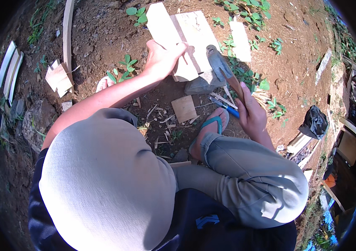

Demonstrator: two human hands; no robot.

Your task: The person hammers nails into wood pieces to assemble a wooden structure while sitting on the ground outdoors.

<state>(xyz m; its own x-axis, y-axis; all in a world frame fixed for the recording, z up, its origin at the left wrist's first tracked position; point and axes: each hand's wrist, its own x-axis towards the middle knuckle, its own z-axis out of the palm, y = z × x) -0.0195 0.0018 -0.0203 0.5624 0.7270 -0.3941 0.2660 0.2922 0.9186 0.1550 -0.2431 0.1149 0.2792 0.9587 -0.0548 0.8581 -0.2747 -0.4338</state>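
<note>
My left hand (164,59) is closed round the near part of a pale wooden piece (164,26), its thumb lying across the wood. The piece is tilted over a flat pale board (194,31), with a dark band between them. In my right hand (253,115) is a hammer (219,65) with a wooden handle and a grey metal head. The hammer head is beside the board's right edge, over a grey stone (205,82); I cannot tell whether it touches either. A blue-handled tool (231,110) lies on the ground by my right foot, its other end partly hidden.
A square wooden offcut (184,108) lies among shavings between my feet. Another pale board (240,41) is at the far right. Thin strips (10,71) and a long stick (68,37) are on the left. A black plastic bag (315,121) sits right, near stacked wood.
</note>
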